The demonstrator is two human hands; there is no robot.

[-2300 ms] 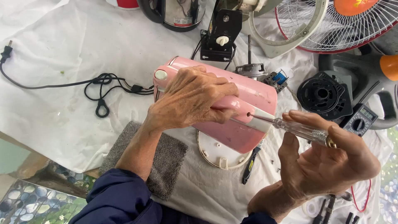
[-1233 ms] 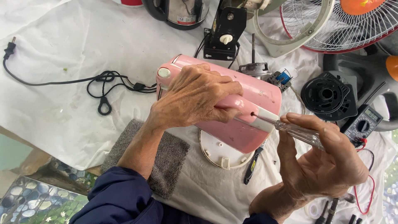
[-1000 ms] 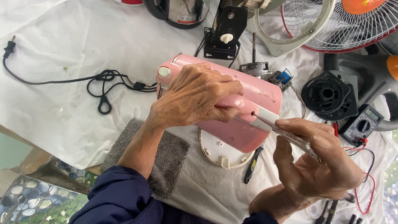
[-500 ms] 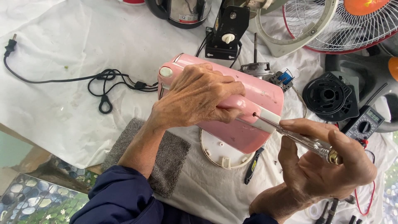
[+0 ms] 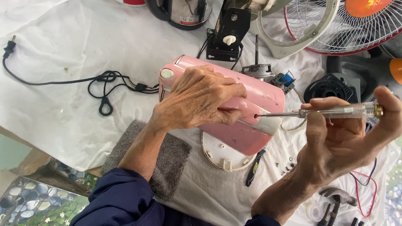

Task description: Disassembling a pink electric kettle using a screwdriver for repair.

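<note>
nearest the camera, a dark blue sleeve (image 5: pixel 121 201) runs up from the bottom edge, and the left forearm crosses a grey cloth pad (image 5: pixel 167 161) that lies just below the pink kettle body (image 5: pixel 247 113). the left hand (image 5: pixel 197 98) lies palm down on top of the pink kettle body, wrist bent, fingers curled over its handle side in a clamping grip. to the right of the kettle body the right hand (image 5: pixel 343 134) is raised with the wrist cocked, thumb and fingers pinched around a clear-handled screwdriver (image 5: pixel 335 112); the shaft lies almost level and its tip sits in a small hole in the kettle's pink shell, beside a white panel. just under the kettle body a round white base plate (image 5: pixel 222 157) rests on the white sheet (image 5: pixel 63 46), with a black pen-like tool (image 5: pixel 255 165) beside it. left of the kettle body a black power cord (image 5: pixel 83 81) trails across the sheet. beyond the kettle body stand a black bracket with a white knob (image 5: pixel 228 33), a small motor (image 5: pixel 257 69) and a white fan grille (image 5: pixel 335 21).
</note>
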